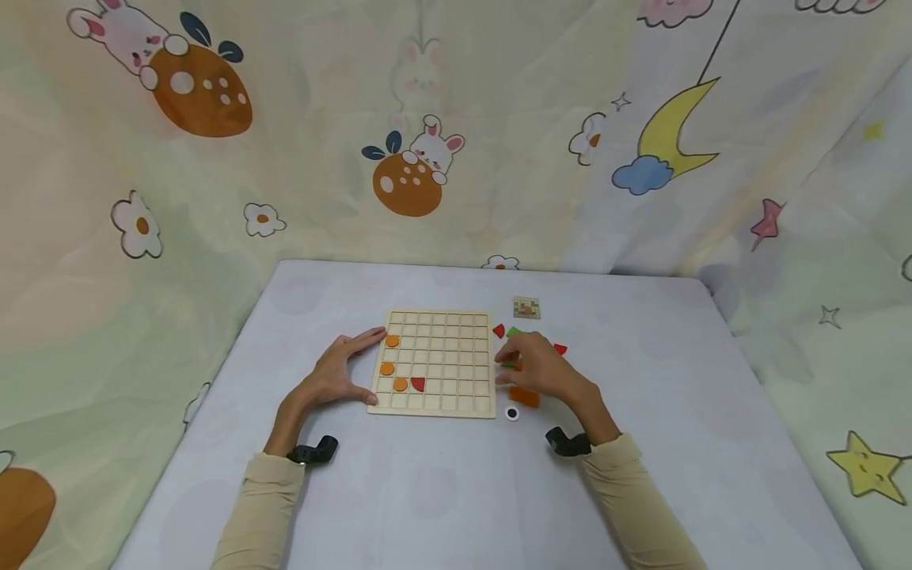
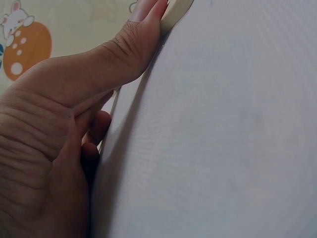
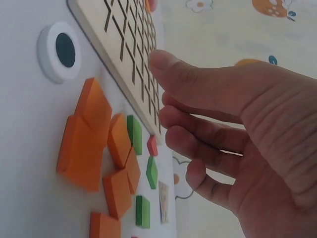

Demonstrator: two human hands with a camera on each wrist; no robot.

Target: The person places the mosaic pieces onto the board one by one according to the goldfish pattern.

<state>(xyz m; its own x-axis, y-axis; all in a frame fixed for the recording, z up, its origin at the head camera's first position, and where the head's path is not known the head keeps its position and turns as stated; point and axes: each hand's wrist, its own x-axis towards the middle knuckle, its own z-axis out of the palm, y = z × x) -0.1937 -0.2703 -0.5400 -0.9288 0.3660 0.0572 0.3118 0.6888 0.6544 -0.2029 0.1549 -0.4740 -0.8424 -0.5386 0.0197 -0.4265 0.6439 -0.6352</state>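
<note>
Grid board [image 1: 457,405] between splayed left hand [image 1: 333,375], curved right hand [image 1: 537,366].

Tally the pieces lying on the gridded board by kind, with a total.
Orange discs: 3
Red quarter-circle piece: 1
Total on the wooden grid board: 4

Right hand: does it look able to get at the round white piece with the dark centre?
Probably yes. The round white piece lies uncovered on the white tabletop, apart from the flat orange blocks and pale wooden grid board. The right hand is close by and appears empty.
</note>
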